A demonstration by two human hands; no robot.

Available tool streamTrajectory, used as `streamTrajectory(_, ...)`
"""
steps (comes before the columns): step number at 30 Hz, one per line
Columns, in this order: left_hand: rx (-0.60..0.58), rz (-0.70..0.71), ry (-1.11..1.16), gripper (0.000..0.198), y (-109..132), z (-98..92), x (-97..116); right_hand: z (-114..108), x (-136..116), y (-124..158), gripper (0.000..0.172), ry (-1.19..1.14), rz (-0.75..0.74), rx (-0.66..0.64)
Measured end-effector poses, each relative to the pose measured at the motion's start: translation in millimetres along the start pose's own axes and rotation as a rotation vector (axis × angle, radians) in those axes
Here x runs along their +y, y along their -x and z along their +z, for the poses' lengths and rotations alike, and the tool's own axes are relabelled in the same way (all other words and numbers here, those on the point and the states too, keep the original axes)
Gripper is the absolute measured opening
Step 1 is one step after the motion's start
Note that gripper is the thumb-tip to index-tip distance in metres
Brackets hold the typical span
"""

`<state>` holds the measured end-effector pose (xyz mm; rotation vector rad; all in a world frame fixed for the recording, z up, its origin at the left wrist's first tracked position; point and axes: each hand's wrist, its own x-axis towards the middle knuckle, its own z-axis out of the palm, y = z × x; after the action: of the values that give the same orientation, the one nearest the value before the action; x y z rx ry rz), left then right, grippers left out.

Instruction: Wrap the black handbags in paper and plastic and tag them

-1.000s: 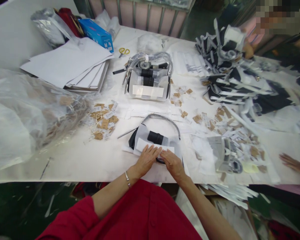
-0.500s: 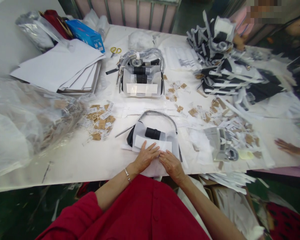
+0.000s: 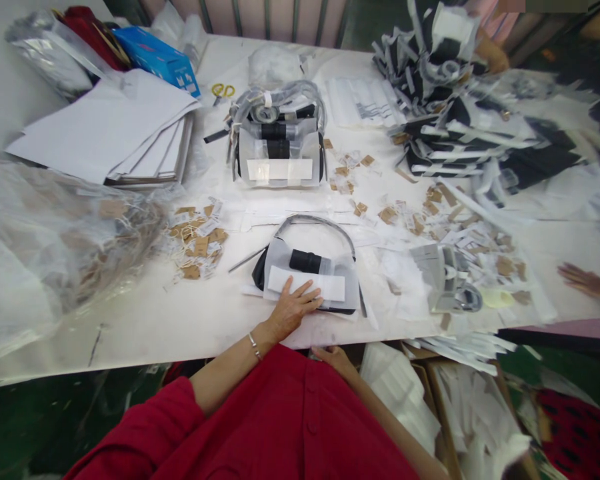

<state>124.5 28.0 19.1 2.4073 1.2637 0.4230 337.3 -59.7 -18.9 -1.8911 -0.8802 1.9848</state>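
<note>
A black handbag (image 3: 261,272) wrapped in translucent white sheet lies in front of me, its handle arched away toward the back. Across its front is a white paper strip (image 3: 330,288). My left hand (image 3: 291,310) rests on the strip and the bag's lower edge, fingers spread. Below the table edge, close to the red shirt, is my right hand (image 3: 333,357); its fingers are partly hidden, and whether it holds anything cannot be made out. Farther back stand other wrapped bags (image 3: 280,150) with coiled, wrapped handles.
Tags (image 3: 200,247) lie left of the bag, more at right. White sheets (image 3: 95,127), a blue box (image 3: 155,60) and yellow scissors (image 3: 223,90) are at back left. Wrapped bags (image 3: 460,133) pile up at back right. Another person's hand (image 3: 585,279) rests at the right.
My right hand has left the bag's front edge and moved down below the table edge. My left hand stays on the bag. The view has shifted slightly.
</note>
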Motion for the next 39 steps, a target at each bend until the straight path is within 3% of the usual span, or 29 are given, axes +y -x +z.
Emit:
streamTrajectory(3, -0.012, 0.005, -0.004, 0.047, 0, -1.0, 0, 8, -3, 14, 0.042, 0.031, -0.008, 0.025)
streamTrajectory(5, -0.013, 0.009, -0.017, 0.047, 0, -1.2, 0, 8, -12, 33, 0.037, 0.12, -0.094, 0.049)
streamTrajectory(8, -0.003, 0.013, -0.019, 0.049, 0, -1.0, 1, 7, -44, 58, 0.035, 0.325, -0.281, 0.063)
streamTrajectory(10, 0.011, 0.009, -0.005, 0.049, 0, -1.3, 2, 8, -74, 62, 0.036, 0.345, -0.326, 0.039)
streamTrajectory(16, 0.042, 0.007, 0.027, 0.033, -1, -5.5, 7, 3, -143, 35, 0.041, -0.206, -0.26, -0.007)
streamTrajectory(20, 0.108, -0.12, 0.106, 0.024, -10, -7.0, 20, -6, -163, 21, 0.044, -0.268, -0.166, -0.029)
streamTrajectory(24, 0.209, -0.302, 0.184, 0.016, -22, -6.8, 31, -22, -172, 23, 0.043, 0.004, -0.264, -0.004)
streamTrajectory(27, 0.213, -0.324, 0.213, 0.019, -26, -7.6, 33, -37, -171, 24, 0.043, 0.274, -0.465, 0.136)
streamTrajectory(31, 0.21, -0.321, 0.234, 0.021, -24, -8.8, 32, -41, -168, 15, 0.07, 0.574, -0.796, 0.28)
streamTrajectory(33, 0.204, -0.31, 0.233, 0.021, -23, -9.6, 31, -37, -170, 8, 0.059, 0.723, -0.88, 0.266)
streamTrajectory(36, 0.169, -0.268, 0.217, 0.019, -20, -11.4, 29, -31, -177, 6, 0.011, 0.953, -0.895, 0.188)
streamTrajectory(39, 0.125, -0.211, 0.203, 0.024, -15, -12.3, 24, -31, -178, 11, 0.013, 1.107, -1.015, 0.151)
